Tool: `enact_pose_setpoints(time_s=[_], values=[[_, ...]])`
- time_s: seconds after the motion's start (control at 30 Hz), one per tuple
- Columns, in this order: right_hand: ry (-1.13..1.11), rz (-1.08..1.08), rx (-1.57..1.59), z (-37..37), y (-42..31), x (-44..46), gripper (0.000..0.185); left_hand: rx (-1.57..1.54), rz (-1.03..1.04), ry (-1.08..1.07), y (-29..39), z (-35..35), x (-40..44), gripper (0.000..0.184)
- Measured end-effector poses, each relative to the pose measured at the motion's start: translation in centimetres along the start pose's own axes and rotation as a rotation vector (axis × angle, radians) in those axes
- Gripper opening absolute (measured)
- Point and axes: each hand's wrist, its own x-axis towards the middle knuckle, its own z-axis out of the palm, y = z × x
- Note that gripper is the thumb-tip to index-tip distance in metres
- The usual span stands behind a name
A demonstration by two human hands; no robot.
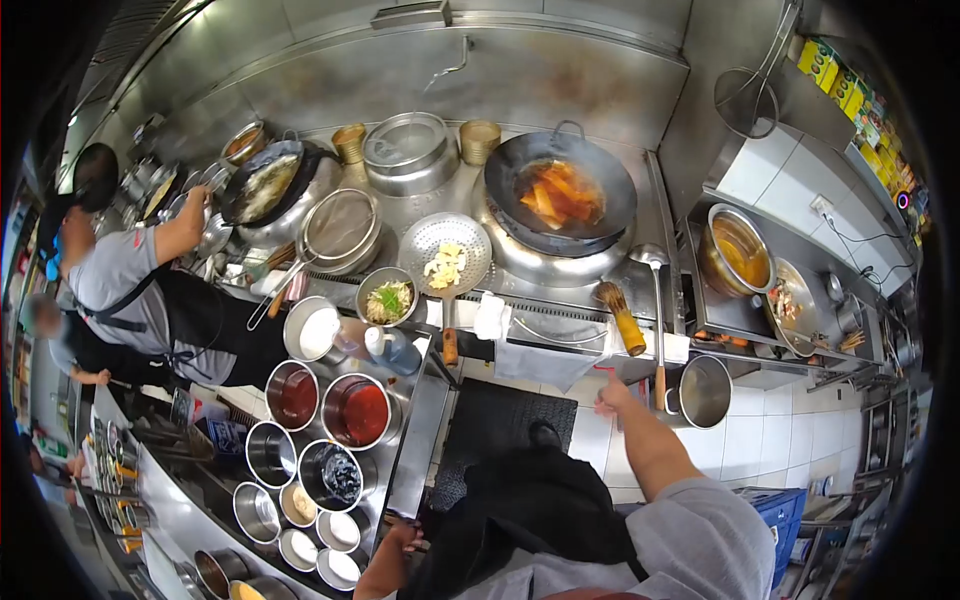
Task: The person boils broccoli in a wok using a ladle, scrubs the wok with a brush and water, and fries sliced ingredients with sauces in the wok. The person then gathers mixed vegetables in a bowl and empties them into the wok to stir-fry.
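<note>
My right hand [610, 398] is low at the stove's front edge, just below a small red piece [604, 369] that looks like a lever. Its fingers are curled, and what they grip is hidden. My left hand [404, 537] is closed at the edge of the side counter, around something too small and dark to make out. Ahead, a black wok [505, 190] on the burner holds orange-brown chunks [555, 195] in reddish liquid. A perforated skimmer [412, 237] carries pale yellow pieces [445, 265]. A ladle [650, 256] and a bamboo brush [622, 318] lie to the right.
Left of me, metal pots of red sauce [362, 410], white powder and dark contents crowd the counter. Further left, a co-worker [130, 270] reaches toward another wok [265, 190]. An empty-looking pot [706, 390] hangs at right. Beyond it are a pot of yellow liquid [740, 250] and a blue crate [780, 520].
</note>
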Motion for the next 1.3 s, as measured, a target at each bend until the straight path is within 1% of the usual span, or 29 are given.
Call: enact_pose_setpoints(time_s=[0.03, 0.1, 0.2, 0.23, 0.27, 0.3, 0.37, 0.4, 0.47, 0.5, 0.57, 0.6, 0.63, 0.67, 0.7, 0.73, 0.77, 0.8, 0.83, 0.9, 0.93, 0.97, 1.0, 1.07, 1.1, 1.13, 1.2, 1.27, 1.3], values=[[0.157, 0.042, 0.393, 0.3, -0.6, 0.9, 0.074, 0.015, 0.0, -0.009, 0.3, 0.3, -0.1, 0.029], [0.202, 0.142, 0.695, 1.5, -0.5, 5.8, 0.066, 0.021, 0.035, -0.018, 3.0, 1.1, 0.1, 0.025], [0.073, 0.017, 0.92, 4.3, -1.9, 8.4, 0.048, 0.004, 0.176, -0.018, 3.4, 0.6, 0.3, 0.015], [0.018, -0.012, 1.042, 5.8, -2.7, 8.7, 0.043, -0.079, 0.267, -0.101, 3.5, 0.2, 1.1, 0.017], [-0.133, -0.02, 1.134, 8.0, -3.5, 8.9, 0.039, -0.161, 0.366, -0.187, 4.3, 0.0, 1.1, 0.019], [-0.28, -0.039, 1.22, 10.3, -4.9, 9.0, 0.035, -0.145, 0.364, -0.177, 4.6, 0.3, 0.8, 0.019], [-0.645, -0.124, 0.683, 13.9, -9.7, 3.7, 0.048, -0.485, 0.462, -0.128, 6.5, 2.1, -1.7, 0.023], [-0.844, -0.119, 0.459, 14.8, -11.4, 0.5, 0.054, -0.492, 0.462, -0.131, 6.3, 2.4, -1.7, 0.023], [-1.036, -0.021, 0.269, 16.4, -11.6, -3.1, 0.061, -0.302, 0.356, -0.002, 6.9, 3.0, -2.1, 0.025], [-1.206, 0.036, 0.161, 16.2, -9.6, -2.3, 0.062, -0.108, 0.289, 0.053, 7.2, 3.2, -2.6, 0.029], [-1.159, -0.004, -0.104, 11.6, -7.9, -7.3, 0.06, -0.067, 0.274, 0.089, 6.7, 4.2, -2.1, 0.032], [-1.187, 0.079, -0.21, 10.6, -5.5, -6.5, 0.063, -0.013, 0.235, 0.12, 5.8, 4.8, -1.5, 0.034], [-1.197, 0.081, -0.267, 8.8, -3.5, -7.2, 0.069, -0.061, 0.186, 0.122, 4.5, 5.3, 0.0, 0.035], [-1.188, 0.184, -0.345, 8.0, -0.9, -6.6, 0.072, -0.061, 0.19, 0.125, 4.5, 6.4, -0.8, 0.035], [-1.138, 0.11, -0.371, 6.1, 0.7, -8.4, 0.075, -0.043, 0.169, 0.141, 4.6, 7.6, -1.6, 0.032], [-1.163, 0.145, -0.41, 5.2, 2.6, -8.9, 0.072, -0.026, 0.152, 0.155, 5.0, 8.9, -2.0, 0.029], [-1.072, 0.08, -0.438, 4.8, 4.7, -9.6, 0.068, -0.026, 0.158, 0.153, 5.5, 10.0, -2.4, 0.029], [-0.978, 0.016, -0.465, 4.4, 6.9, -10.3, 0.064, 0.166, 0.209, 0.148, 6.1, 11.0, -2.7, 0.028], [-0.972, 0.015, -0.465, 4.2, 9.1, -10.3, 0.064, 0.359, 0.257, 0.143, 6.4, 11.9, -3.1, 0.027], [-0.877, -0.073, -0.403, 5.1, 14.0, -7.5, 0.047, 0.42, 0.313, 0.111, 7.7, 12.9, -2.7, 0.026], [-0.873, -0.078, -0.402, 5.1, 16.4, -6.7, 0.047, 0.478, 0.368, 0.082, 8.5, 13.3, -2.0, 0.025], [-0.786, -0.165, -0.438, 5.0, 18.4, -5.9, 0.04, 0.445, 0.398, 0.115, 9.5, 13.9, -1.7, 0.023], [-0.7, -0.248, -0.471, 4.6, 19.6, -5.8, 0.035, 0.506, 0.587, 0.05, 9.8, 12.8, 1.9, 0.023], [-0.627, -0.206, -0.473, 2.9, 21.4, -7.7, 0.03, 0.484, 0.54, 0.104, 13.6, 14.3, -1.4, 0.026], [-0.556, -0.162, -0.478, 2.0, 22.6, -8.8, 0.025, 0.363, 0.552, 0.042, 13.6, 13.4, 4.2, 0.029], [-0.563, -0.155, -0.487, 1.3, 23.7, -9.7, 0.025, 0.351, 0.516, 0.037, 14.7, 14.2, 3.5, 0.03], [-0.24, -0.487, -0.921, -1.0, 23.5, -10.9, 0.036, 0.294, 0.503, 0.073, 19.7, 15.9, -1.4, 0.033], [-0.183, -0.454, -0.923, -2.7, 21.4, -12.7, 0.04, 0.238, 0.557, 0.086, 24.1, 18.6, -5.4, 0.035], [-0.11, -0.68, -0.835, -2.8, 21.4, -12.3, 0.038, 0.229, 0.587, 0.057, 25.4, 19.6, -5.8, 0.036]])
